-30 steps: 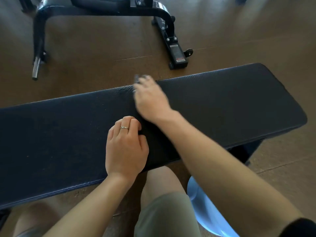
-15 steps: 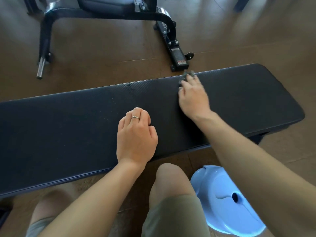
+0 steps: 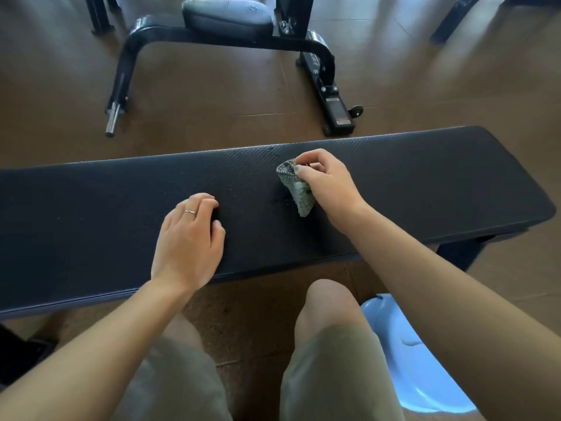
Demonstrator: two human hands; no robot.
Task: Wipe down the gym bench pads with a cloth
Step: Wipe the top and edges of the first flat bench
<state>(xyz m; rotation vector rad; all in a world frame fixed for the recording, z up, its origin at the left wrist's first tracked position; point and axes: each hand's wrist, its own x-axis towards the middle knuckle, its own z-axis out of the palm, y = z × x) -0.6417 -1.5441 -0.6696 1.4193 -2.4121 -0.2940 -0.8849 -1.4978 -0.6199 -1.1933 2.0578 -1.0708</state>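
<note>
A long black bench pad runs across the view in front of my knees. My right hand pinches a small grey-green cloth by its top, and the cloth hangs down with its lower tip touching the pad right of centre. My left hand, with a ring on one finger, rests on the pad at centre with its fingers curled under and nothing in it.
Another black bench with a grey seat pad and a curved frame stands on the brown floor beyond. A light blue plastic basin sits on the floor by my right knee. A dark leg supports the pad's right end.
My right hand went from pressing the cloth flat at the pad's far edge to lifting it by pinched fingers, nearer the pad's middle. The left hand stayed resting on the pad.
</note>
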